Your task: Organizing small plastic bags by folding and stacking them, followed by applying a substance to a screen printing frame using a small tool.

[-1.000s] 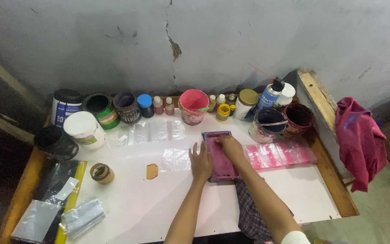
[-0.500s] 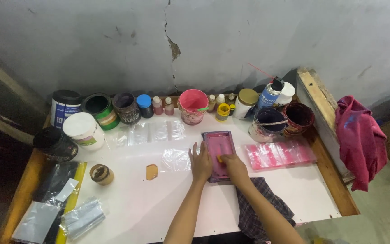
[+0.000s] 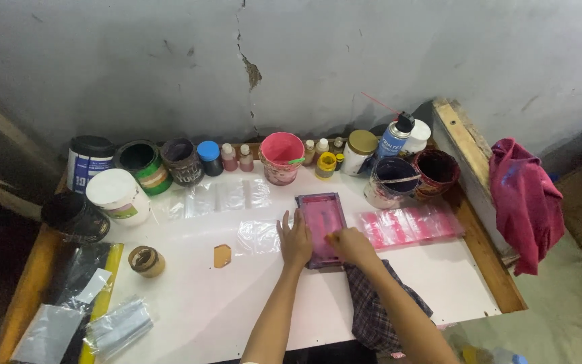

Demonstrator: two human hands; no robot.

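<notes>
Looking down at a white worktable (image 3: 190,296) pushed against a cracked grey wall (image 3: 250,67). Small pink printing frame (image 3: 320,216) lying flat near the middle of it, long side running away from the body. Left hand (image 3: 296,240) pressed flat along the frame's left edge, fingers spread and open, pinning rather than gripping. Right hand (image 3: 350,245) sitting on the frame's near right corner, fingers curled down around something, but can't tell what's pinched in there or how tight. Checked cloth (image 3: 378,303) draped off the table's near edge right under the right forearm. Just right of the frame, a row of clear bags with pink print (image 3: 412,226) laid side by side. Just left of the frame, touching the left hand's side, one clear bag (image 3: 257,236), and more clear bags (image 3: 220,197) further back toward the jars. Along the wall, a messy lineup: pink bucket (image 3: 282,156) right behind the frame, dark purple ink tub (image 3: 392,178), maroon tub (image 3: 437,172), spray can (image 3: 393,139), little dropper bottles (image 3: 235,157), green-rimmed can (image 3: 141,165), white-lidded tub (image 3: 117,195). Roll of brown tape (image 3: 146,261) and a small tan scrap (image 3: 222,255) well left of the hands. Stack of silvery pouches (image 3: 119,327) at the near left corner. Red garment (image 3: 525,195) hanging off the wooden ledge on the right.
</notes>
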